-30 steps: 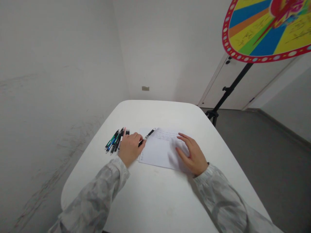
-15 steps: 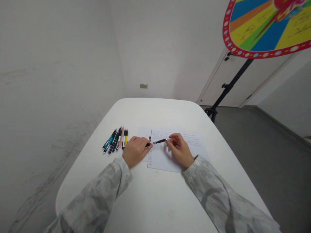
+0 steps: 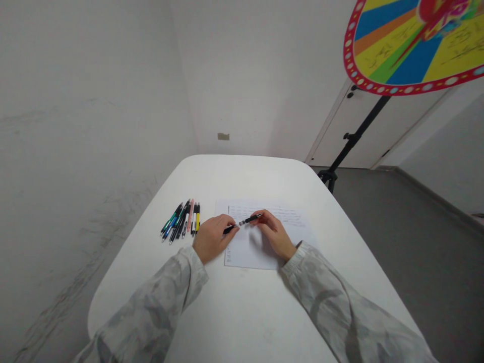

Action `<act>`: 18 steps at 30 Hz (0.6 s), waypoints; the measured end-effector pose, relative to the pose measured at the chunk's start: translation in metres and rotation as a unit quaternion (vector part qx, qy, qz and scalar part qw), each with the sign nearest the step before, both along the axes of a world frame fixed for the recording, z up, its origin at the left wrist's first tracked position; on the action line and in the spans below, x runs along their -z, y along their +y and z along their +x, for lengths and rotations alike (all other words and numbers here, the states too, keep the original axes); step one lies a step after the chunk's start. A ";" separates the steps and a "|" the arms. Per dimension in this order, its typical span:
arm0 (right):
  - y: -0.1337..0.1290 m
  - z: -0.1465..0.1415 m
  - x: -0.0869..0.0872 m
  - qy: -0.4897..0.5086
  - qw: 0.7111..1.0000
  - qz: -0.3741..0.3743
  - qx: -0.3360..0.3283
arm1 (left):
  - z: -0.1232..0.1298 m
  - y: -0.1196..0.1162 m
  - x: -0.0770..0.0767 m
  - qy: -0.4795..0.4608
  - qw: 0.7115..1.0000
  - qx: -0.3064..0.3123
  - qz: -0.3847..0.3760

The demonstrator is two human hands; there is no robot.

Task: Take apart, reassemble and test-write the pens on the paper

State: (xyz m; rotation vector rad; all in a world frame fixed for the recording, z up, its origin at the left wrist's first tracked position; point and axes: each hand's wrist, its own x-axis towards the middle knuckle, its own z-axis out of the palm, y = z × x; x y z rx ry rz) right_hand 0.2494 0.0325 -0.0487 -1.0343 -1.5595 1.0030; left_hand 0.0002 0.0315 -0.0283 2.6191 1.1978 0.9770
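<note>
Above the written paper (image 3: 251,252), my left hand (image 3: 214,237) pinches a black piece (image 3: 229,229), which looks like a pen cap or pen part. My right hand (image 3: 275,235) has its fingers closed on a black pen (image 3: 250,219) with a clear and silver end. That end of the pen points left and nearly meets the piece at my left fingertips; whether they touch is too small to tell. Left of my left hand lies a group of several pens (image 3: 180,222), black, blue, green, white, pink and yellow.
The white table (image 3: 242,176) has rounded corners and stands near the walls. Beyond its right side, a colourful wheel (image 3: 412,45) rests on a black stand (image 3: 353,138). A door is behind the stand.
My right hand has moved slightly left and its fingers have closed round the pen. The paper has shifted a little left. The view has tilted slightly.
</note>
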 end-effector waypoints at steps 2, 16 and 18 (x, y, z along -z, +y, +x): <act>0.004 -0.008 -0.001 0.019 1.000 -0.003 0.001 | 0.000 0.000 0.000 -0.007 1.000 0.000 -0.001; -0.009 -0.005 -0.023 -0.017 0.999 0.020 0.024 | -0.001 0.006 0.009 -0.008 1.000 -0.015 0.009; -0.015 0.001 -0.026 -0.069 0.996 0.023 0.043 | 0.000 0.006 0.007 -0.001 1.000 -0.005 0.015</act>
